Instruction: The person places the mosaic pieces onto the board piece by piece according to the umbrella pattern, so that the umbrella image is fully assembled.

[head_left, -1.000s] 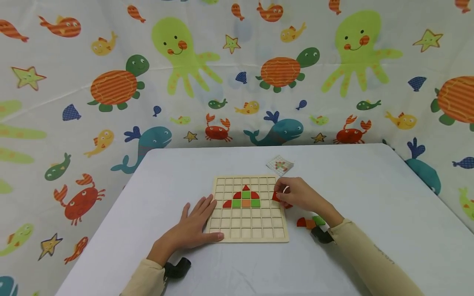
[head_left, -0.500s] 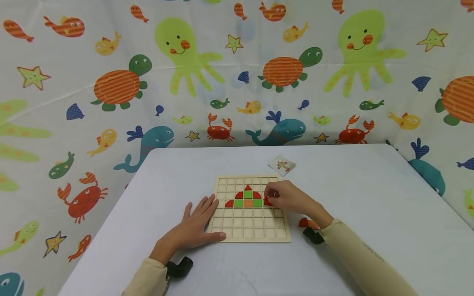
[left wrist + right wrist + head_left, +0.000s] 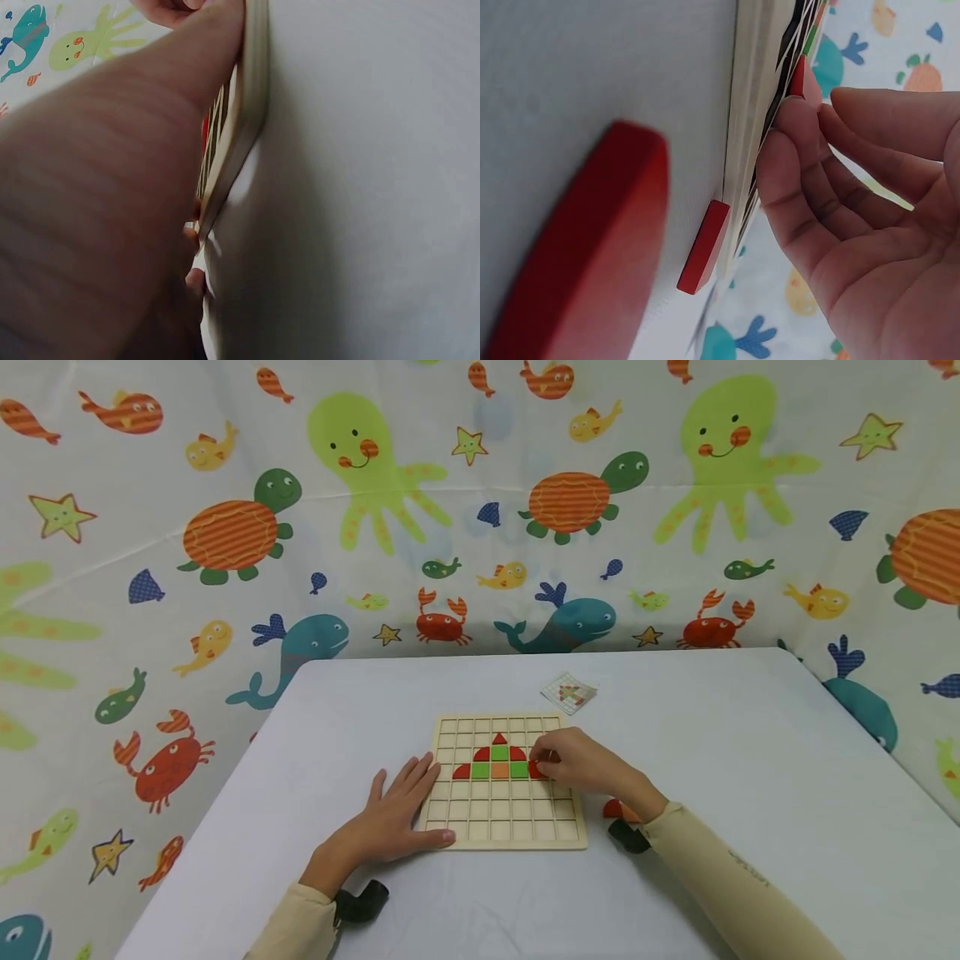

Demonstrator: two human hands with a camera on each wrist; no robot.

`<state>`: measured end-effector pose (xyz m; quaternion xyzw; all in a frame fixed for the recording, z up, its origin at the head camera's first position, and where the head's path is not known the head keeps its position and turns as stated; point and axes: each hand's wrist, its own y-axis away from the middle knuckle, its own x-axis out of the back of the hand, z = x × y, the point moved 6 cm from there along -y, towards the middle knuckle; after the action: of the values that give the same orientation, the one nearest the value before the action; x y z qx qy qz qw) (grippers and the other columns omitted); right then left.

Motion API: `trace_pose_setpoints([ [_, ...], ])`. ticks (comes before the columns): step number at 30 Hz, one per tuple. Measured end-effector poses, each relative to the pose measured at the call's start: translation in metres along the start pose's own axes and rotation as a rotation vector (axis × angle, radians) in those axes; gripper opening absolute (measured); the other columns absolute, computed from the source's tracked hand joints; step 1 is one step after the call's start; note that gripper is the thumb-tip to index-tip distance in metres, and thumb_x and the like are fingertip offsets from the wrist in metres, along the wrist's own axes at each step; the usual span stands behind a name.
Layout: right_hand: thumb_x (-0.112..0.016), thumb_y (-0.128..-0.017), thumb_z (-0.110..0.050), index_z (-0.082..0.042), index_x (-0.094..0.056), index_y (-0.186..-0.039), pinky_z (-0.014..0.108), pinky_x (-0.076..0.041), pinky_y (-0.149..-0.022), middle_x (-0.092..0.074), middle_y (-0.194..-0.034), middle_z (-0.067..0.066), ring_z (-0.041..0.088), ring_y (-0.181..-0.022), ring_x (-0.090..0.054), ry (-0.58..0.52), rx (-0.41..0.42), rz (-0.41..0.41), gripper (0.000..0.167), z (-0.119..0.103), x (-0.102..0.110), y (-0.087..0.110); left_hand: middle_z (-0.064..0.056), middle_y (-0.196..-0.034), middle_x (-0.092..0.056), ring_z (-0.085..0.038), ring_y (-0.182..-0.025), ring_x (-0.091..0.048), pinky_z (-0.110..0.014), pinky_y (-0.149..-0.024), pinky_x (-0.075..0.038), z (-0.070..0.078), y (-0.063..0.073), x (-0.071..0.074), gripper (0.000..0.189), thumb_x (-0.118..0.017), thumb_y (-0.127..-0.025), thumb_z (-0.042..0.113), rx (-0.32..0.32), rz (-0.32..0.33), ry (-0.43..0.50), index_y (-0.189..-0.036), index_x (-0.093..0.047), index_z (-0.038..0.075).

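Observation:
A wooden grid board (image 3: 501, 832) lies on the white table. Red, green and orange pieces sit in its cells, topped by a red triangle (image 3: 499, 740). At the right end of the lowest coloured row, beside a green square (image 3: 518, 770), my right hand (image 3: 581, 760) pinches a red piece (image 3: 534, 769) with a curved edge. The right wrist view shows this red piece (image 3: 798, 78) at the fingertips, right over the grid. My left hand (image 3: 393, 818) rests with spread, straight fingers along the board's left edge, thumb on the near corner.
Right of the board lie a loose red piece (image 3: 612, 808) and an orange piece (image 3: 629, 814), partly behind the right wrist. Another red piece (image 3: 703, 247) lies close to the board's side. A small pattern card (image 3: 569, 693) lies behind the board.
My right hand has carried the red piece leftward from the board's right edge to the end of the lowest coloured row. The left hand has stayed in place.

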<state>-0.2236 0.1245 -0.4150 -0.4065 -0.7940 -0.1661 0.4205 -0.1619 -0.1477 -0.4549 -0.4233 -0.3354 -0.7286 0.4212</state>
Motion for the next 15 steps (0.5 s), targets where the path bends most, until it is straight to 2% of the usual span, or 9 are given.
trace_pose_setpoints([
  [5, -0.069, -0.101, 0.002, 0.001, -0.079, -0.115, 0.032, -0.055, -0.083, -0.073, -0.104, 0.003, 0.018, -0.093, -0.060, 0.021, -0.006, -0.020, 0.017, -0.0026, -0.0006, 0.0003, -0.009, -0.180, -0.007, -0.034, -0.165, 0.000, -0.068, -0.123, 0.010, -0.0028, -0.0001, -0.0035, 0.113, -0.070, -0.090, 0.072, -0.002, 0.002, -0.008, -0.172, -0.022, 0.010],
  [10, -0.067, -0.101, 0.003, 0.004, -0.079, -0.114, 0.029, -0.052, -0.077, -0.070, -0.103, 0.005, 0.016, -0.088, -0.056, 0.058, 0.032, -0.034, 0.018, -0.0072, -0.0013, 0.0006, -0.009, -0.180, -0.008, -0.034, -0.165, -0.001, -0.068, -0.123, 0.010, -0.0029, 0.0000, -0.0039, 0.114, -0.070, -0.090, 0.072, -0.004, 0.007, -0.006, -0.172, -0.022, 0.010],
  [15, -0.066, -0.101, 0.004, 0.006, -0.079, -0.114, 0.027, -0.050, -0.074, -0.070, -0.101, 0.006, 0.013, -0.085, -0.054, 0.069, 0.032, -0.040, 0.019, -0.0071, -0.0002, 0.0031, -0.009, -0.180, -0.008, -0.034, -0.165, -0.001, -0.068, -0.123, 0.011, -0.0024, 0.0003, -0.0031, 0.114, -0.070, -0.090, 0.073, 0.002, 0.006, -0.003, -0.172, -0.022, 0.011],
])
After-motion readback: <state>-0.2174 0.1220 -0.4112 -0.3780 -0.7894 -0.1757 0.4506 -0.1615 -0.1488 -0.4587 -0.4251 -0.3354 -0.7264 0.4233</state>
